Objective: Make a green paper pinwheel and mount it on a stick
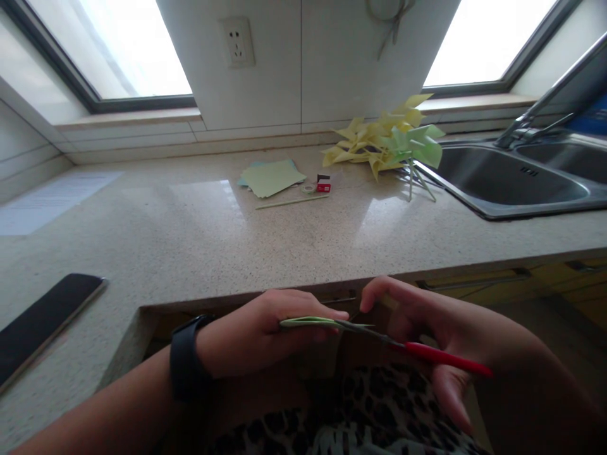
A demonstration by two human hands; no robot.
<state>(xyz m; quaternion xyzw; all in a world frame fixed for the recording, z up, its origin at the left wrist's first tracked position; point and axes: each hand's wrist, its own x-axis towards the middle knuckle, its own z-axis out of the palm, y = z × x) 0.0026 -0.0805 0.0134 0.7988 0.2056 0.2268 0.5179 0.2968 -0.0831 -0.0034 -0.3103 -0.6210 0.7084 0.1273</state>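
Note:
Just off the counter's front edge, my left hand (270, 328) is closed on a folded piece of light green paper (303, 321), pinched between thumb and fingers. My right hand (427, 328) grips scissors (446, 357) by their red handles. The metal blades reach left and meet the paper's right end beside my left fingertips. I cannot tell how far apart the blades are, as they are seen edge-on. A dark watch sits on my left wrist.
Paper sheets (270, 179), a tape roll (308, 189), a small red box (324, 184) and a thin stick (291, 202) lie mid-counter. Paper pinwheels (379, 142) rest beside the sink (502, 212). At left are a black flat object (47, 316) and printed paper (52, 199).

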